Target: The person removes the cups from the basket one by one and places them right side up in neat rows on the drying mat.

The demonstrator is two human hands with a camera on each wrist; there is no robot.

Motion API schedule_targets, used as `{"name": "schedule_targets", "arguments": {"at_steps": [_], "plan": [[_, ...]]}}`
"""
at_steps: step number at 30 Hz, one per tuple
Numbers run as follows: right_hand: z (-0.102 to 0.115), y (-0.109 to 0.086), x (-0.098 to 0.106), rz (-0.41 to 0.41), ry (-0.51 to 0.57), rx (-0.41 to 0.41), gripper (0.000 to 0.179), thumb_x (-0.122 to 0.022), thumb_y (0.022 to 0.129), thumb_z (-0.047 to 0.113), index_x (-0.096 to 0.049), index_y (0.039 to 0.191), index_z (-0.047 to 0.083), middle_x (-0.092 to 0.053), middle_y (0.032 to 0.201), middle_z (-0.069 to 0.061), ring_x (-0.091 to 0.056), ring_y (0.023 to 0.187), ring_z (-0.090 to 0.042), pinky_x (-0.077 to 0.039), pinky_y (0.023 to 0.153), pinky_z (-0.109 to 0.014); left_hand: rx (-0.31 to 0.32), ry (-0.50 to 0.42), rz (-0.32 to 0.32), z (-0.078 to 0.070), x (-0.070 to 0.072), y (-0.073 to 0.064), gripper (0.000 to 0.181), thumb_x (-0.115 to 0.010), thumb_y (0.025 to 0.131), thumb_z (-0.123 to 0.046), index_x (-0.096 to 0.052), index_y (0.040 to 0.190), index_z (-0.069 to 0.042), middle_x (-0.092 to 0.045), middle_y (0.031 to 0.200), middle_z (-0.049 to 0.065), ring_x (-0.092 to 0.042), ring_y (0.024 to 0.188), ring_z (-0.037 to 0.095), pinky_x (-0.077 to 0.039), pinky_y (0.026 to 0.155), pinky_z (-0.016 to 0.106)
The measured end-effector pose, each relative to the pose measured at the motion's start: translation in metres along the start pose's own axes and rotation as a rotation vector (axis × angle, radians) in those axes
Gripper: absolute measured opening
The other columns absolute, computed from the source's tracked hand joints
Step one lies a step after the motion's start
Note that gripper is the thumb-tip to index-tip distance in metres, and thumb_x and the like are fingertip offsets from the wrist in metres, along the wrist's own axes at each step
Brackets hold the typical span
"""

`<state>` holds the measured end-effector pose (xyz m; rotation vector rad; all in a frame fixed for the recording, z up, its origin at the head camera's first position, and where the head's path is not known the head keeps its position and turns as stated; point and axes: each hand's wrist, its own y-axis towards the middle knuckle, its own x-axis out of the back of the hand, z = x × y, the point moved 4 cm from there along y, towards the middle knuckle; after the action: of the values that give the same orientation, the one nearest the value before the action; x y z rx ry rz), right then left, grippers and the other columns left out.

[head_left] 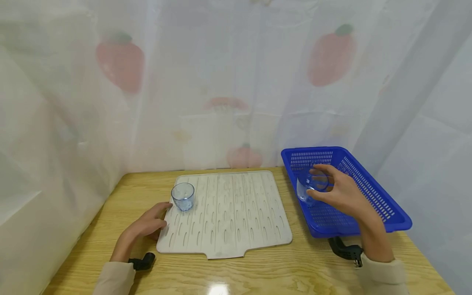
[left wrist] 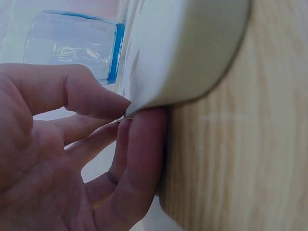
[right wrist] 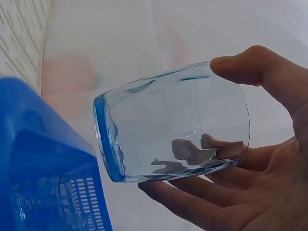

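My right hand [head_left: 341,192] grips a clear bluish drinking glass [right wrist: 173,125] over the left side of a blue plastic basket [head_left: 317,229]. The thumb lies on one side of the glass and the fingers on the other, near its rim. At the left, my left hand [head_left: 147,221] pinches the edge of a pale ridged drying mat [head_left: 228,213] between thumb and finger, as the left wrist view shows. A second bluish glass [head_left: 183,197] stands upright on the mat's upper left part, just beyond the left fingertips.
Inside the basket, the right wrist view shows clear glassware [right wrist: 45,204], partly cut off by the frame. Mat and basket rest on a wooden table [head_left: 265,270]. A white curtain [head_left: 221,135] with printed fruit hangs behind the table and along its sides.
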<state>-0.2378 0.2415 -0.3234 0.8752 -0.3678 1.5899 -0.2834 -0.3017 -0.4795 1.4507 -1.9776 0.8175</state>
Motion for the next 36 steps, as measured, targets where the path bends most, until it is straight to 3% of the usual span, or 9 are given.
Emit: {"name": "schedule_targets", "arguments": {"at_steps": [12,19,27,32,36], "plan": [[0.011,0.008,-0.018,0.027,0.049,0.031,0.077,-0.077,0.093,0.027,-0.039,0.156,0.002,-0.057,0.147,-0.022,-0.060,0.130,-0.041,-0.060,0.088,-0.045,0.004,0.009,-0.010,0.001,0.000,0.002,0.076,-0.062,0.080,0.001,-0.039,0.153,0.005,-0.032,0.161,0.032,-0.028,0.150,0.053,-0.033,0.115,0.068],[0.019,0.014,-0.026,0.023,0.061,0.055,0.076,-0.077,0.092,0.025,-0.040,0.156,0.004,-0.059,0.147,-0.022,-0.062,0.128,-0.041,-0.060,0.088,-0.044,0.010,0.004,-0.011,0.001,-0.001,0.002,0.077,-0.062,0.080,0.001,-0.039,0.153,0.004,-0.032,0.161,0.032,-0.028,0.149,0.053,-0.033,0.115,0.069],[0.030,0.023,-0.040,0.038,0.077,0.086,0.075,-0.078,0.092,0.025,-0.042,0.155,0.005,-0.057,0.147,-0.021,-0.061,0.128,-0.042,-0.057,0.093,-0.054,0.005,-0.006,-0.015,0.002,-0.002,0.001,0.078,-0.062,0.079,0.002,-0.039,0.153,0.005,-0.032,0.161,0.032,-0.028,0.150,0.053,-0.032,0.116,0.070],[0.037,0.029,-0.054,0.068,0.116,0.101,0.076,-0.079,0.090,0.022,-0.042,0.154,0.005,-0.058,0.146,-0.021,-0.063,0.125,-0.041,-0.059,0.089,-0.047,0.007,-0.007,-0.014,0.001,-0.002,0.001,0.078,-0.061,0.079,0.002,-0.039,0.153,0.005,-0.032,0.161,0.032,-0.028,0.150,0.053,-0.033,0.115,0.069],[0.045,0.035,-0.065,0.094,0.152,0.127,0.076,-0.079,0.089,0.019,-0.042,0.154,0.004,-0.058,0.146,-0.021,-0.062,0.127,-0.042,-0.058,0.093,-0.050,0.006,0.000,-0.013,0.000,-0.001,0.000,0.078,-0.061,0.079,0.001,-0.039,0.154,0.005,-0.032,0.161,0.032,-0.028,0.150,0.053,-0.034,0.115,0.068]]}}
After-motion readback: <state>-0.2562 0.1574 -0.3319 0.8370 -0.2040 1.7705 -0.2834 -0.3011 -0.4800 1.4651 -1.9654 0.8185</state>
